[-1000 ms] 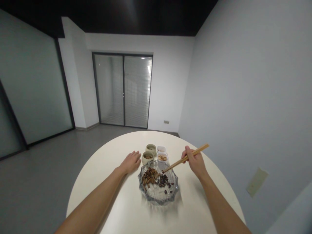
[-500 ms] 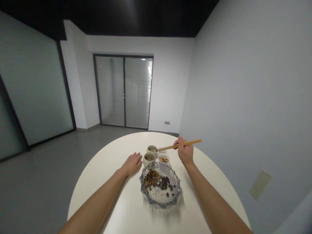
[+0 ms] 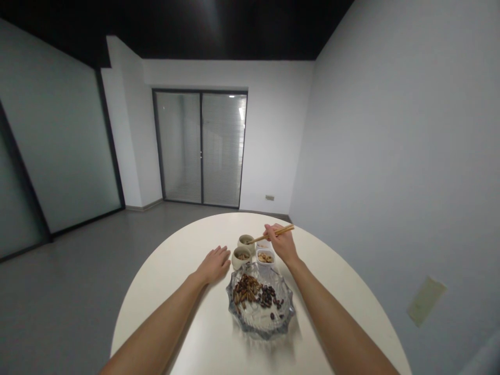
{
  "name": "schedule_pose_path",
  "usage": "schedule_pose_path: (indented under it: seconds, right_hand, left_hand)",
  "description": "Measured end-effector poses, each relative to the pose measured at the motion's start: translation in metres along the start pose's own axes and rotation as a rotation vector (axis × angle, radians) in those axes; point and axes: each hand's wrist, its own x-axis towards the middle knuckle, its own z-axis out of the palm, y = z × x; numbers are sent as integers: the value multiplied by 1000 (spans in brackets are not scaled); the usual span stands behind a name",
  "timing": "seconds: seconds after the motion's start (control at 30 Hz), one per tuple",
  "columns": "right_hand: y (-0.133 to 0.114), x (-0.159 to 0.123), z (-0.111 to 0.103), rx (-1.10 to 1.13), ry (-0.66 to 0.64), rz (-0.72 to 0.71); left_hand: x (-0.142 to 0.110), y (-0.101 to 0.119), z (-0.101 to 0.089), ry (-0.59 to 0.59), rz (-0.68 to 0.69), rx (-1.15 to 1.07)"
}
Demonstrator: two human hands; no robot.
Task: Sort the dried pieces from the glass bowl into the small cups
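Tan chopsticks reach into the far cup

The right hand (image 3: 282, 244) grips the chopsticks (image 3: 287, 228) near their thick ends, its fingers closed round them. They slant down to the left, over the far tub (image 3: 263, 245), and their thin tips are at the mouth of the far cup (image 3: 252, 249). Whether the tips pinch anything is too small to tell.

The left hand (image 3: 214, 264) lies palm down on the pale round table (image 3: 167, 260), fingers loosely extended and holding nothing, just beside the near cup (image 3: 236, 264). Whether it touches that cup is unclear.

The two greenish cups stand one behind the other, with the two white tubs close on their right. Small brown bits sit in the near cup; light tan pieces fill the near tub (image 3: 259, 261).

On the near side of these stands the clear glass bowl (image 3: 258, 320), with a scalloped rim. Slender brown pods (image 3: 246, 291) are heaped at its left, dark beans (image 3: 269, 297) are clustered to their right, and a few beans lie loose toward the right rim.
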Motion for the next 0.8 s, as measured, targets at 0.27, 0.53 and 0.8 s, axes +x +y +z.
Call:
schedule_pose_path:
  seconds: [0.27, 0.53, 0.8]
  right_hand:
    - [-2, -12, -24, 73, 11, 11]
    - [-1, -12, -24, 98, 46, 2]
    - [0, -18, -10, 116, -84, 0]
  left_hand:
    - [-1, 2, 0, -21, -19, 12]
    - [-2, 4, -2, -14, -20, 10]
    - [-2, 2, -1, -6, -9, -2]
